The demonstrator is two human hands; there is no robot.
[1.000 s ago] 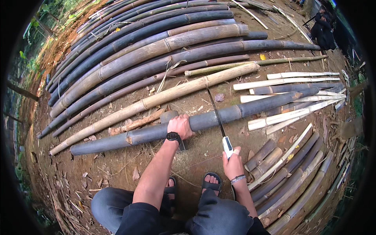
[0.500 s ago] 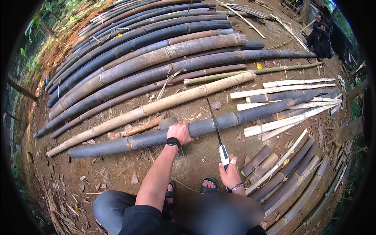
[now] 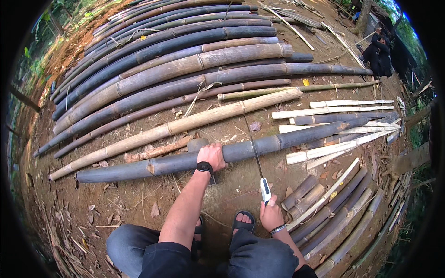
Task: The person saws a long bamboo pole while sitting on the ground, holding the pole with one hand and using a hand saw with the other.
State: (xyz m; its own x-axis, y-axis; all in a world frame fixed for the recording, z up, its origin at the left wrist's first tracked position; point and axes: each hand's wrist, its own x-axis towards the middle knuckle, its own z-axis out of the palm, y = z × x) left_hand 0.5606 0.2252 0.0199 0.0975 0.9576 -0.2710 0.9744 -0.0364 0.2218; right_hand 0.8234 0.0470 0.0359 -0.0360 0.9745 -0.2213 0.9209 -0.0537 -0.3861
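A: Start at the left. What lies there?
B: A row of long bamboo poles [image 3: 199, 60] fills the upper left. Below it slants a pale bamboo pole [image 3: 204, 119], and below that a dark bamboo pole [image 3: 181, 161], running from lower left through the centre to the right.
A: And the left hand [image 3: 212, 156]?
B: Near the centre, closed over the dark bamboo pole with fingers bent. I can't tell how hard it presses.
A: Next along?
B: A saw [image 3: 265, 192]. Its blade crosses the dark bamboo pole right of centre; I can't tell how deep it sits.
A: The right hand [image 3: 272, 215]?
B: Lower right of centre, its grip wrapped round the saw's white-and-black handle.
A: Far right?
B: Pale split strips [image 3: 333, 110], with shorter bamboo pieces [image 3: 340, 208] below.
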